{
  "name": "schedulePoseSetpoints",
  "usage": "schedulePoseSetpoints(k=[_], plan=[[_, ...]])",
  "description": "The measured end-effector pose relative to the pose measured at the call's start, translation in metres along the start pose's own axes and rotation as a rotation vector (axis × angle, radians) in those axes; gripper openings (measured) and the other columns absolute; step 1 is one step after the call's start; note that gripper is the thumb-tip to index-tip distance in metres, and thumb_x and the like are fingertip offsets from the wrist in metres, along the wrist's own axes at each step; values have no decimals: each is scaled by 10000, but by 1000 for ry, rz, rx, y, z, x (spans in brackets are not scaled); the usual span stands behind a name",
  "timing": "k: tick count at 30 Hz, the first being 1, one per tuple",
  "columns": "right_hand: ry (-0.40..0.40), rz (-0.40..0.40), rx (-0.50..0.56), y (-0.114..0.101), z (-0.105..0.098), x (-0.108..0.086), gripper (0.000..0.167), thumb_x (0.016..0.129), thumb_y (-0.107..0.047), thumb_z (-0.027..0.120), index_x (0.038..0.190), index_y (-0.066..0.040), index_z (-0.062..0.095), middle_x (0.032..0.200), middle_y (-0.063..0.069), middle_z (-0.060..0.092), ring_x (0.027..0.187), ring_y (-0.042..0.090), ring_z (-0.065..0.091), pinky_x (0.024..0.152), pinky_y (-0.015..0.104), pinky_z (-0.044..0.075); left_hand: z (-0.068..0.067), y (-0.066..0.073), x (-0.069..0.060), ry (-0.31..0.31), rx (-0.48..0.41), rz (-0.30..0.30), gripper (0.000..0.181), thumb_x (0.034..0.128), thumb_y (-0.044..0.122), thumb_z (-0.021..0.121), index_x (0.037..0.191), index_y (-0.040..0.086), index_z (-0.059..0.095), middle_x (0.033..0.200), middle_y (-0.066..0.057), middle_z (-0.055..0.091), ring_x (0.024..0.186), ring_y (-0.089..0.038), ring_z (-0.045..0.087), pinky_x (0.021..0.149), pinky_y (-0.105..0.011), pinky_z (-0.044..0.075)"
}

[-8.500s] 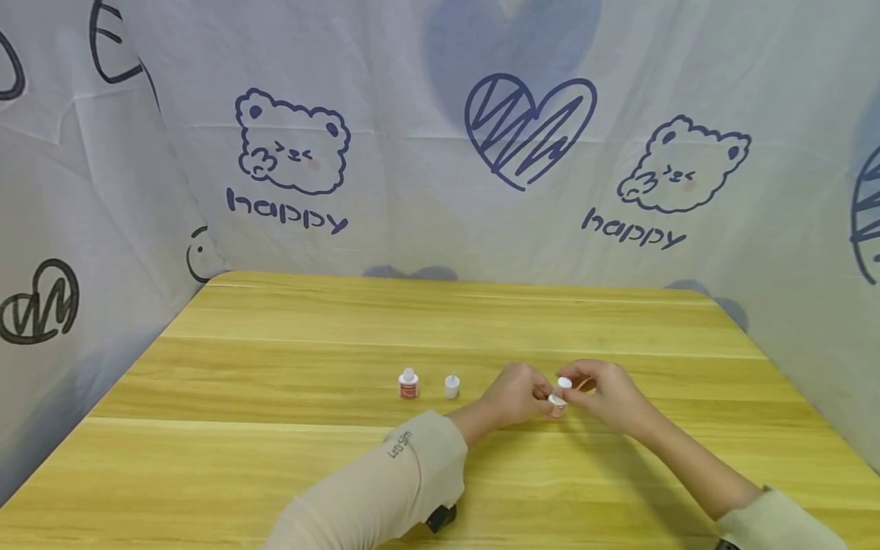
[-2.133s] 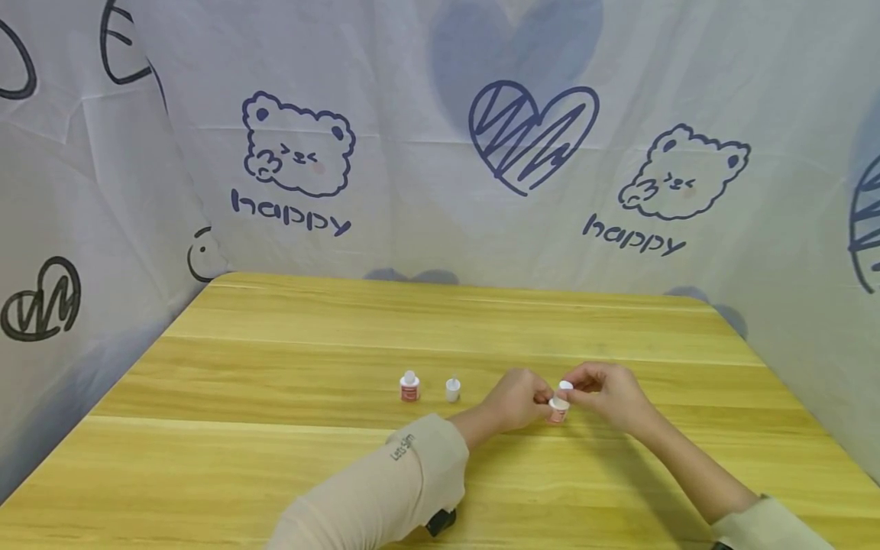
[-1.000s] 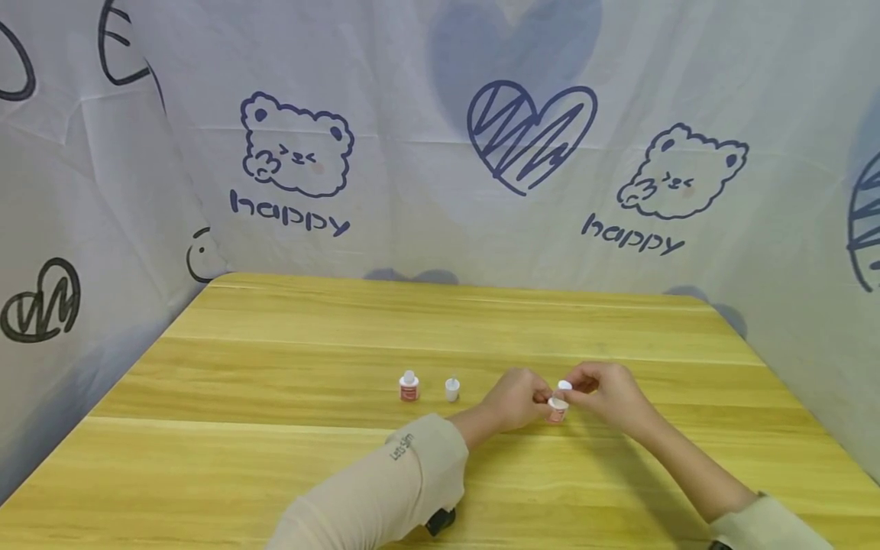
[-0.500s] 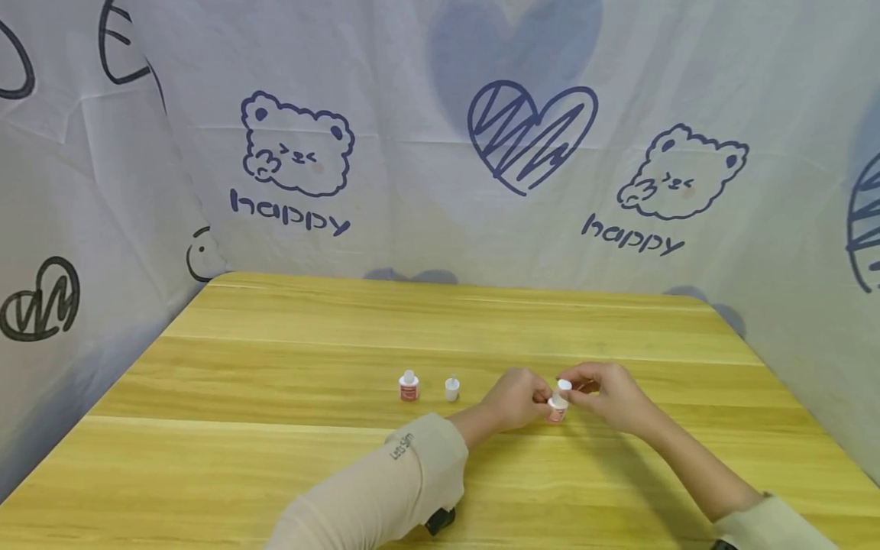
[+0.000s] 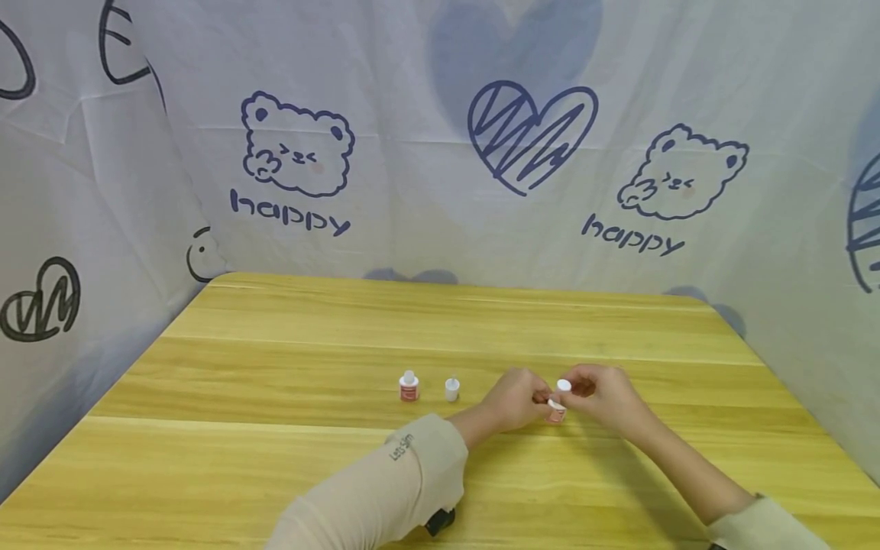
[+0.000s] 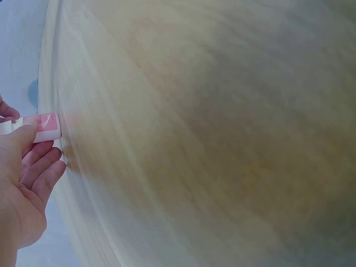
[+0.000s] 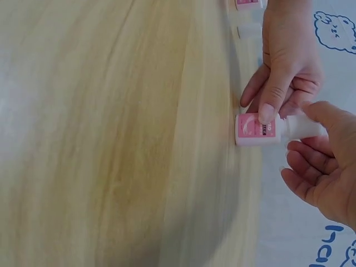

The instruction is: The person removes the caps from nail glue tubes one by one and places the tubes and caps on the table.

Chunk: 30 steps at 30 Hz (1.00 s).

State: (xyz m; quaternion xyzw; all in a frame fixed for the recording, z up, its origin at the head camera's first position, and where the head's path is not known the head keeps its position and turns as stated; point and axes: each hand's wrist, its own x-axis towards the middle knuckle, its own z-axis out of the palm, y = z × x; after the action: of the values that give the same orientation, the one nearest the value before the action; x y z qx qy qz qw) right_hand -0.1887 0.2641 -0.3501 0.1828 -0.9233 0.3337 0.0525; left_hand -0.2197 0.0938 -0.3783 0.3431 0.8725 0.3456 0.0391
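Note:
Near the right-middle of the table in the head view, my left hand [image 5: 512,400] grips a small white bottle with a pink label [image 5: 557,415], which stands upright. Thumb and fingers of my right hand [image 5: 610,394] pinch the white cap [image 5: 564,385] at the bottle's top. In the right wrist view, the cap [image 7: 302,127] lines up with the neck of the bottle [image 7: 257,129], and my left thumb presses on the label. Whether the cap is fully seated cannot be told. The left wrist view shows the bottle [image 6: 49,125] partly behind my left hand.
A second small bottle [image 5: 409,388] with a red-pink label stands uncapped to the left on the wooden table [image 5: 309,321]. Beside it, a white cap [image 5: 451,389] rests with its open end up and a thin stem rising from it. A printed cloth [image 5: 412,168] hangs behind.
My right fingers have shifted slightly round the cap and now cover more of the bottle's neck. The left hand, gripped bottle, second bottle and loose cap have stayed almost in place.

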Motion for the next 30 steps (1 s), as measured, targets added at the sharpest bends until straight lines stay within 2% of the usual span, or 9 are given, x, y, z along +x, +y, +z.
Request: schedulePoseSetpoints(k=[5, 8, 12, 16, 22, 30], plan=[[-13, -3, 8, -2, 0, 0, 99, 833, -116, 688, 865, -23, 676, 795, 51, 677, 678, 61, 579, 587, 203, 490, 0, 0, 0, -10, -34, -20, 191, 821, 208, 706, 736, 36, 710, 611, -40, 660, 437, -5, 283, 432, -115, 246], [-11, -13, 1, -3, -2, 1, 72, 832, -80, 679, 862, -15, 677, 787, 57, 673, 665, 45, 572, 577, 204, 490, 1, 0, 0, -5, -50, -22, 150, 827, 166, 699, 776, 28, 726, 658, -42, 689, 453, -1, 318, 443, -106, 277], [6, -18, -24, -4, -5, 2, 44, 821, -58, 682, 845, -22, 683, 772, 53, 675, 657, 29, 568, 582, 202, 494, 1, 1, 1, 0, -65, -14, 92, 832, 102, 687, 837, 26, 738, 773, -41, 729, 535, 34, 480, 509, -70, 385], [17, -11, -45, -5, -8, 1, 48, 810, -78, 700, 832, -37, 688, 759, 34, 674, 652, 22, 562, 586, 200, 493, 1, 1, 0, -2, -95, -8, 82, 817, 88, 699, 856, 28, 737, 820, -46, 736, 662, -1, 630, 580, -66, 451], [17, 0, -53, -9, -15, 1, 116, 797, -145, 728, 822, -40, 685, 745, 18, 665, 639, 16, 549, 569, 196, 482, 0, 1, 0, -9, -114, -15, 91, 815, 99, 702, 866, 34, 739, 819, -44, 737, 654, 10, 626, 570, -66, 449], [-18, 12, -72, -11, -26, 3, 126, 804, -132, 718, 864, -27, 683, 769, 27, 668, 653, 26, 546, 568, 195, 478, -1, 3, 0, -28, -135, -43, 98, 822, 97, 694, 876, 26, 735, 834, -53, 736, 650, 5, 615, 582, -81, 459]])
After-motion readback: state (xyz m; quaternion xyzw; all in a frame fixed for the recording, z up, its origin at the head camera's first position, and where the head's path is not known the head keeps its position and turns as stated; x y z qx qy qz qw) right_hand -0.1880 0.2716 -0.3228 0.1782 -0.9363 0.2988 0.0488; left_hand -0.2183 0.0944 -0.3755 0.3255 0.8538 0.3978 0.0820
